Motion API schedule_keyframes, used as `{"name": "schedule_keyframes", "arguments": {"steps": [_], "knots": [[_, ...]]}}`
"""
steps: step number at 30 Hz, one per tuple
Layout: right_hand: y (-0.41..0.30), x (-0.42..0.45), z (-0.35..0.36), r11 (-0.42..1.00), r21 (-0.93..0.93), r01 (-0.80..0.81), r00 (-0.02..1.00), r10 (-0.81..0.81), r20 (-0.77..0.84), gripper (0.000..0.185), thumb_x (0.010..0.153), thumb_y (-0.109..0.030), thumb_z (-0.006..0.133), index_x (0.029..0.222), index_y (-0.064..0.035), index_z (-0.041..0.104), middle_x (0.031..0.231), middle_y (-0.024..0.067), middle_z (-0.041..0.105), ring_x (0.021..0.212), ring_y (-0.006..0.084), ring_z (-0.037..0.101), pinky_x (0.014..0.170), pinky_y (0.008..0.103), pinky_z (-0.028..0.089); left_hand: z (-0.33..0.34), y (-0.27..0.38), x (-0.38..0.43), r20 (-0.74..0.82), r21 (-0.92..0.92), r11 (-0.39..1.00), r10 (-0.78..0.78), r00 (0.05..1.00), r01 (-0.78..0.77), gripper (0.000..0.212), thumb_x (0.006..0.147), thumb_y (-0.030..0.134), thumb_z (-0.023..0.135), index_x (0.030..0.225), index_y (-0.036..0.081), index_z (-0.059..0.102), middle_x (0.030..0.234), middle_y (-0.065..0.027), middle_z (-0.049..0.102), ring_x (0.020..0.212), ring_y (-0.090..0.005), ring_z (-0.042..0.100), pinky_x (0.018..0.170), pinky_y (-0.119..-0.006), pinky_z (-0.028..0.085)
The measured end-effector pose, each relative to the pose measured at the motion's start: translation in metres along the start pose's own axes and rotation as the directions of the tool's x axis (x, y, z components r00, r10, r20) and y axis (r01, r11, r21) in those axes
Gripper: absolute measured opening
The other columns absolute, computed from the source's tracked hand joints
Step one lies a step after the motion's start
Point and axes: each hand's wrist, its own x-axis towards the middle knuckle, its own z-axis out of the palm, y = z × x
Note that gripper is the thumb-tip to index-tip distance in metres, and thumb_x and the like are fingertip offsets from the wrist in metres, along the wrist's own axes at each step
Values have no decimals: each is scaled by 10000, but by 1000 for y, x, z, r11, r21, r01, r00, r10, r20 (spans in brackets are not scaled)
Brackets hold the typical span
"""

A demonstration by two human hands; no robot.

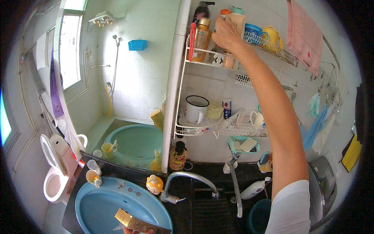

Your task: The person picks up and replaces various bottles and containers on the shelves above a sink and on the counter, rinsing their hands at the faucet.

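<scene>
Up at the top wire shelf, my right hand (226,34) has its fingers curled among the bottles. Beside it are an amber pump bottle (201,41), a cream bottle with a teal cap (238,20) and a red comb-like item (192,41). Whether the fingers grip anything is hidden by the hand itself. Low in the view, my left hand (138,231) holds a gold box (137,223) over the blue washbasin (122,182); only its fingertips show. A small peach-coloured jar (228,60) stands below my right wrist.
A chrome faucet (190,175) arches beside the basin, near a yellow character-shaped bottle (154,184). The middle shelf bears a white enamel mug (197,108). A teal soap basket (244,144) hangs below. A large mirror (140,87) stands left; a pink towel (305,35) hangs right.
</scene>
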Motion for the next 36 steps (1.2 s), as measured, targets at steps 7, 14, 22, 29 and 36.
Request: {"name": "schedule_keyframes", "arguments": {"steps": [7,14,22,29,36], "knots": [[11,-4,-6,924,366,-116,993,113,29,399,643,-109,554,945,133,457,947,344,499,1028,426,430,854,419,400,1,-3,-3,15,39,998,43,999,-43,726,565,58,773,1165,42,363,1035,-94,493,916,-199,515,780,-336,440],[12,-16,-11,959,277,-56,990,89,-110,444,704,-210,653,1004,60,469,984,220,439,763,289,550,659,366,466,4,14,-8,22,68,987,147,989,-148,649,566,14,751,1117,30,408,993,-90,517,891,-192,529,753,-333,458],[30,-41,-62,889,440,131,862,116,-493,450,669,-193,669,998,33,461,965,221,438,879,348,493,768,389,429,15,101,-4,249,244,861,389,887,-447,605,601,156,756,1086,-14,436,940,-123,582,861,-210,573,764,-337,466],[13,-159,-123,603,766,224,952,33,-305,412,627,-154,691,948,-3,481,865,152,471,746,287,505,671,376,437,72,183,-3,545,-58,793,534,647,-606,795,477,364,779,1130,38,464,1176,-184,362,1111,-301,325,938,-407,268],[-24,-261,-144,474,880,-1,955,-259,141,427,567,-230,728,843,17,515,786,176,496,746,335,512,651,391,433,131,202,-16,855,9,565,423,299,-825,802,476,479,762,1164,153,511,1330,-303,-167,1249,-429,-151,1008,-470,22]]}}
